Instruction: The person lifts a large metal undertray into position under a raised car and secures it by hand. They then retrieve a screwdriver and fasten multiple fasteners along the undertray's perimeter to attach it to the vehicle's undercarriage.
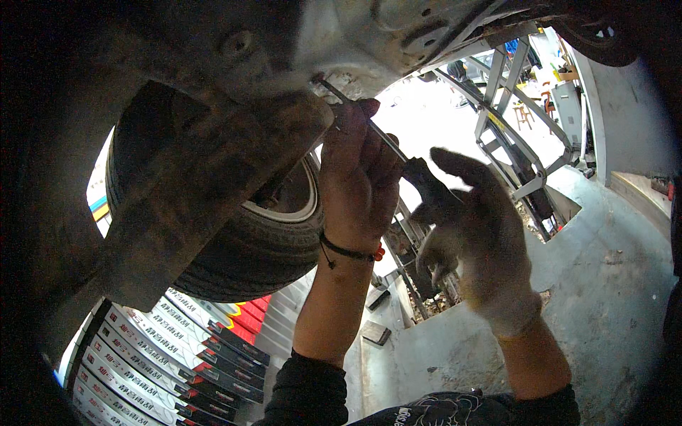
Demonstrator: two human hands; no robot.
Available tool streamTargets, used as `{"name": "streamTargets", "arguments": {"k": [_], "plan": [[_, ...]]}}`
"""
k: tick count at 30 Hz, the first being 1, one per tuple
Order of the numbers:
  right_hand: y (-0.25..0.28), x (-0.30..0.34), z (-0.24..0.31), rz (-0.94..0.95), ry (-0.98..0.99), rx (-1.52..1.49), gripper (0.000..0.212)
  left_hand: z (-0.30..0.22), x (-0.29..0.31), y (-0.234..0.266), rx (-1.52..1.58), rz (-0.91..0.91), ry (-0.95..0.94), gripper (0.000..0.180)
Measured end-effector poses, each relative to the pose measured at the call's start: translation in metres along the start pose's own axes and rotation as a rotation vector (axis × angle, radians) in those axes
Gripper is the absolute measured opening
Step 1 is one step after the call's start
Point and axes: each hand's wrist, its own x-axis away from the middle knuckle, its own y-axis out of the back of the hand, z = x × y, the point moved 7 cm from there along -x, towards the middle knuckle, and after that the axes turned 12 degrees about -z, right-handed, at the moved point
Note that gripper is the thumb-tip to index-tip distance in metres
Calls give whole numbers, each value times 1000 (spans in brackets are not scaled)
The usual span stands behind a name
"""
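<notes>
Overhead is the rusty, dirty underside of a vehicle (362,42). A long screwdriver (389,142) slants up to the left, its metal tip against the body near a pale patch. My bare left hand (359,170), with a dark beaded bracelet (352,247) at the wrist, is raised with its fingers closed around the shaft close to the tip. My right hand (479,241), in a pale, soiled glove, is wrapped round the dark handle, its index finger and thumb partly apart. The glove is a little blurred. Exactly what the tip touches is too dim to tell.
A tyre (249,255) and a dark suspension arm (206,170) hang close on the left. Behind stand a grey scissor lift (508,128) and a grey wall (632,121). Stacked long white boxes (135,362) fill the lower left. The floor (590,298) is stained pale green.
</notes>
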Motion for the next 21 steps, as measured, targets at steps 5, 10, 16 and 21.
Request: {"name": "streamTargets", "arguments": {"k": [5,10,16,21], "plan": [[-10,5,39,-66,867,686,46,-3,-2,2,-4,-50,-16,24],[-4,-5,15,21,412,276,51,0,0,5,-35,-126,-17,18],[-7,1,39,8,775,809,49,0,-2,4,-93,-80,-104,17],[-13,-13,26,84,519,355,39,3,2,14,-102,-155,-65,27]]}}
